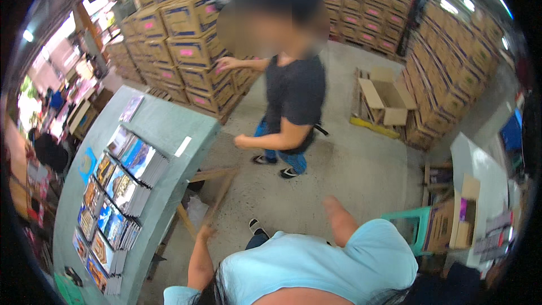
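Observation:
My left hand (206, 231) hangs in front of me, beside the near right edge of a long grey-green table (175, 121). It seems to hold nothing, but its fingers are too small and blurred to read. My right hand (331, 203) is held out over the concrete floor, touching nothing, and its fingers cannot be made out. On the table several stacks of booklets (121, 192) with glossy photo covers stand in two rows. Nearby on the tabletop lie a white strip (183, 146), a blue piece (87, 164) and a flat printed item (131, 108).
Ahead stands a person in a dark shirt (296, 87), arms bent. Tall stacks of cardboard boxes (192, 51) rise behind, with more box stacks (451, 68) at right. An open carton (387, 99) sits on the floor. A green stool (415, 223) and another carton (443, 223) are at my right.

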Tool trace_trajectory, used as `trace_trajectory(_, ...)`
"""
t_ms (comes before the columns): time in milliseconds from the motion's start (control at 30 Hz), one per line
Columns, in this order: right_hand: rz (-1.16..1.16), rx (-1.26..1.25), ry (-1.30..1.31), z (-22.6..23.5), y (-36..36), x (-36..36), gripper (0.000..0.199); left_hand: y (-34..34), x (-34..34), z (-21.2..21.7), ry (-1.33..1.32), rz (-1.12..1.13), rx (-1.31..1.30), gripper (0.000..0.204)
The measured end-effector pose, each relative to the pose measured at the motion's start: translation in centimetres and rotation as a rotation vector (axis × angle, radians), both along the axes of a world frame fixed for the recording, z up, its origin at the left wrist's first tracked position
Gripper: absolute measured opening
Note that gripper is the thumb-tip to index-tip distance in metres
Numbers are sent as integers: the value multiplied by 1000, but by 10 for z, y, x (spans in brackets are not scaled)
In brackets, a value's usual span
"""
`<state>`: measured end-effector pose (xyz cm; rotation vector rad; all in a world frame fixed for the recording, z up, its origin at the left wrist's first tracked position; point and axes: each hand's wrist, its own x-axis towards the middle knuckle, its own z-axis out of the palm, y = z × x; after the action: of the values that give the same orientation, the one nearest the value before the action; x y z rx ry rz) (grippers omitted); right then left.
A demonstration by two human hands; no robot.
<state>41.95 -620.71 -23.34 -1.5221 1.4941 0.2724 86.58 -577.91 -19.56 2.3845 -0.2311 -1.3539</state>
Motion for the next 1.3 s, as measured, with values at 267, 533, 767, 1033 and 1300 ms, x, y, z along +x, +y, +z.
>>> trace_trajectory(267,499,-8,-459,101,50,31,50,32,-158,11,283,76,12,57)
trace_trajectory(533,342,-138,-70,121,-20,-110,42,28,-303,153,-295,-238,-237,58)
trace_trajectory(767,75,-766,-298,348,-133,-95,79,238,-353,98,-202,440,-290,56)
trace_trajectory(1033,158,-917,-319,511,-88,-27,94,477,-517,25,182,896,134,51)
trace_trajectory(1300,293,-1104,-368,398,-118,34,53,332,-482,-11,34,847,-195,57)
